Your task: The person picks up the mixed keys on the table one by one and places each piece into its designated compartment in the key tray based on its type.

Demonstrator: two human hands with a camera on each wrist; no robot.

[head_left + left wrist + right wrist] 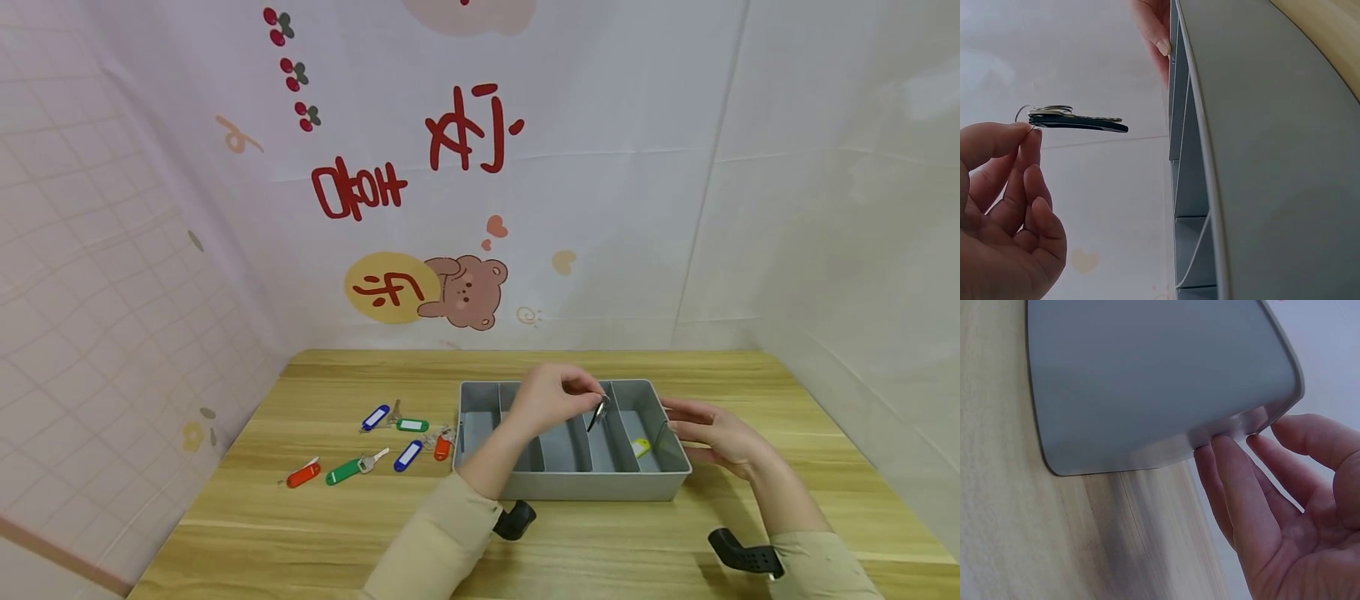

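Note:
My left hand (pixel 558 400) pinches a thin metal ring between thumb and fingertips. From the ring hangs a key with a dark tag (pixel 1079 119), held above the right part of a grey divided tray (pixel 570 486). The other left fingers are loosely curled under the pinch. At the tray's right end is my right hand (pixel 716 433), its fingertips touching the outer wall and its thumb near the rim, fingers mostly extended. A yellow key tag (pixel 640 447) lies in the rightmost compartment. My left forearm hides part of the compartments on the left.
Left of the tray lie tagged keys: a blue tag (pixel 375 417), a green tag (pixel 412 425), another blue tag (pixel 408 456), a red tag (pixel 442 447), a green-tagged key (pixel 352 469) and a red tag (pixel 303 475). A printed curtain (pixel 600 208) hangs behind the wooden table (pixel 300 533).

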